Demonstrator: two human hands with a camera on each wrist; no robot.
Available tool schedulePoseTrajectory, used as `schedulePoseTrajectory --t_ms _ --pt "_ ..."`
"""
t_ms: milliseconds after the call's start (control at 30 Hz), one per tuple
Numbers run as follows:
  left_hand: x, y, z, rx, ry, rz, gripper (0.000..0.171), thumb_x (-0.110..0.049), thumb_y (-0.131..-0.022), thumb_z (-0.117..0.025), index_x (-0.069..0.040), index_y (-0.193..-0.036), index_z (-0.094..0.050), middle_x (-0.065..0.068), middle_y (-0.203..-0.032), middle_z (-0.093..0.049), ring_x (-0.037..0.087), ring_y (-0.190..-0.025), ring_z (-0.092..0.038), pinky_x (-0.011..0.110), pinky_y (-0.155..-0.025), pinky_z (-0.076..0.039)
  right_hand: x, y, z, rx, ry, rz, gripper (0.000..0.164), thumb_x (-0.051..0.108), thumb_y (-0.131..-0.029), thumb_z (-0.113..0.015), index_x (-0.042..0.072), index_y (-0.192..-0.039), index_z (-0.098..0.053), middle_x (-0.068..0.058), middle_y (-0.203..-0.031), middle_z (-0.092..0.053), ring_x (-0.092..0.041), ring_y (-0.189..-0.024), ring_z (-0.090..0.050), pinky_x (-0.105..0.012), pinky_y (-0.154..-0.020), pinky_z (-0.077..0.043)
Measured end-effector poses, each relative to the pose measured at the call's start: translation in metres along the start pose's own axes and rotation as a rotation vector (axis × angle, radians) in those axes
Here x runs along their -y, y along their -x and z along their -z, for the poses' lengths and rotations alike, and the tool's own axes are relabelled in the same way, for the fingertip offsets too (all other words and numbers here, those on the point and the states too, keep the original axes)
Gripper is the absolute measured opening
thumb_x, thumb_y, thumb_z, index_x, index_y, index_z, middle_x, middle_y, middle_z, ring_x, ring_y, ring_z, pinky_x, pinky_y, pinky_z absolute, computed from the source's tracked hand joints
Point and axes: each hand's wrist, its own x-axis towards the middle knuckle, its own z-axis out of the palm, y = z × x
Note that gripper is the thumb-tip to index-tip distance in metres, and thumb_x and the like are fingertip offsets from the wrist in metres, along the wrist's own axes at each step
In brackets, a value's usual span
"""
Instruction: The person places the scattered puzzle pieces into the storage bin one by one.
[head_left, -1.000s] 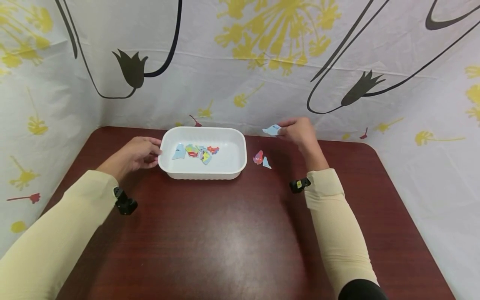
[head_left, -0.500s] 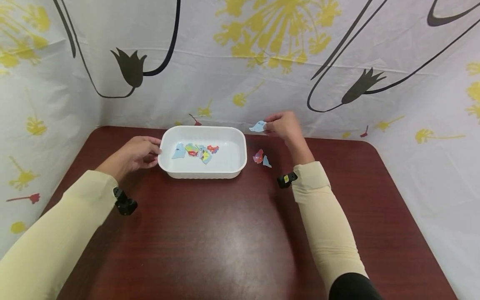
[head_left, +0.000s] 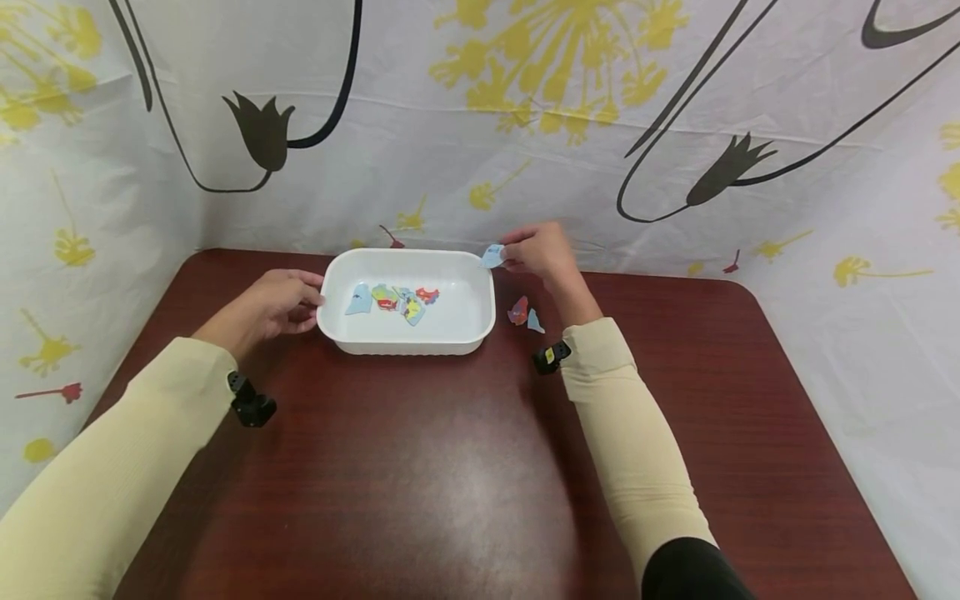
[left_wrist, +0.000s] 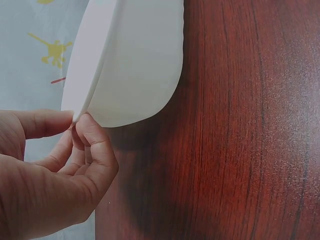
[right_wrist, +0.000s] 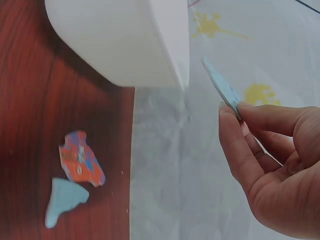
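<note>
My left hand pinches the left rim of a white plastic tub between thumb and fingers; the left wrist view shows the thumb tip on the rim. Inside the tub lie several flat map-like puzzle pieces, among them a light-blue piece, a yellow-and-blue piece and a red piece. My right hand pinches another light-blue puzzle piece by its edge, at the tub's back right corner. In the right wrist view this thin piece appears edge-on between thumb and fingertips.
To the right of the tub, a red-purple puzzle piece and a small light-blue puzzle piece lie on the dark red wooden table. A white patterned cloth hangs behind the table and along both sides.
My right hand has moved left with the light-blue puzzle piece, from beyond the loose pieces to the tub's back right corner. The left hand has kept its place on the rim.
</note>
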Motion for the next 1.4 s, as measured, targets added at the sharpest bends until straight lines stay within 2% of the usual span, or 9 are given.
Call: schedulePoseTrajectory --t_ms 400,867,967,1033,1133,1233,1333,1400 --pt "-0.001 0.001 0.0 -0.004 0.008 0.004 0.048 -0.01 -0.097 -0.054 -0.007 -0.143 -0.038 0.009 -0.107 -0.05 0.015 -0.077 -0.054 0.025 -0.068 -0.053 0.002 -0.003 -0.031 0.046 0.006 -0.046 0.02 -0.001 -0.085 -0.069 -0.005 -0.105 -0.07 -0.022 -0.106 -0.068 -0.028 -0.086 -0.071 -0.039 -0.083 -0.057" --pt "-0.001 0.001 -0.001 -0.001 -0.005 0.0 0.049 -0.009 -0.097 -0.053 -0.008 -0.143 -0.037 0.01 -0.11 -0.048 0.015 -0.076 -0.054 0.024 -0.068 -0.053 0.005 -0.006 -0.061 0.06 0.184 -0.097 0.017 -0.002 -0.084 -0.069 -0.004 -0.1 -0.073 -0.017 -0.102 -0.068 -0.016 -0.067 -0.067 -0.034 -0.076 -0.058" --pt "-0.001 0.001 -0.001 -0.001 -0.009 -0.002 0.049 -0.009 -0.097 -0.053 -0.008 -0.143 -0.037 0.01 -0.111 -0.048 0.015 -0.077 -0.054 0.024 -0.069 -0.053 0.005 -0.007 -0.067 0.058 0.284 -0.081 0.017 -0.003 -0.083 -0.068 -0.004 -0.1 -0.073 -0.016 -0.1 -0.07 -0.016 -0.067 -0.065 -0.034 -0.076 -0.059" --pt "-0.001 0.001 0.0 -0.001 -0.011 -0.001 0.049 -0.009 -0.097 -0.053 -0.008 -0.143 -0.037 0.011 -0.112 -0.047 0.015 -0.077 -0.054 0.024 -0.069 -0.053 0.005 -0.008 -0.072 0.052 0.406 -0.058 0.016 0.0 -0.085 -0.067 -0.001 -0.099 -0.074 -0.013 -0.097 -0.072 -0.015 -0.067 -0.065 -0.03 -0.071 -0.059" --pt "-0.001 0.001 0.0 -0.004 -0.009 0.003 0.049 -0.01 -0.097 -0.053 -0.008 -0.144 -0.037 0.011 -0.113 -0.047 0.016 -0.078 -0.054 0.024 -0.069 -0.053 0.006 -0.01 -0.08 0.042 0.576 -0.032 0.012 0.003 -0.087 -0.063 0.001 -0.091 -0.074 -0.009 -0.086 -0.071 -0.014 -0.064 -0.065 -0.023 -0.056 -0.055" --pt "-0.001 0.0 0.0 -0.005 -0.006 0.002 0.049 -0.01 -0.097 -0.053 -0.008 -0.143 -0.037 0.011 -0.112 -0.048 0.016 -0.078 -0.054 0.025 -0.069 -0.054 0.005 -0.013 -0.087 0.053 0.715 -0.024 0.013 0.004 -0.086 -0.06 0.003 -0.079 -0.069 -0.005 -0.07 -0.065 -0.012 -0.054 -0.059 -0.017 -0.043 -0.043" --pt "-0.001 0.0 0.0 -0.004 -0.008 0.002 0.049 -0.01 -0.097 -0.054 -0.008 -0.143 -0.038 0.011 -0.113 -0.048 0.016 -0.079 -0.054 0.025 -0.069 -0.054 0.004 -0.014 -0.091 0.069 0.786 -0.021 0.012 0.004 -0.085 -0.06 0.004 -0.074 -0.064 -0.003 -0.061 -0.058 -0.011 -0.048 -0.05 -0.017 -0.04 -0.039" --pt "-0.002 0.0 0.0 -0.005 -0.006 0.003 0.049 -0.011 -0.097 -0.054 -0.008 -0.144 -0.038 0.011 -0.113 -0.048 0.016 -0.079 -0.054 0.025 -0.07 -0.054 0.003 -0.013 -0.093 0.078 0.784 -0.009 0.008 0.003 -0.084 -0.061 0.003 -0.076 -0.063 -0.003 -0.061 -0.057 -0.011 -0.047 -0.048 -0.018 -0.04 -0.039"
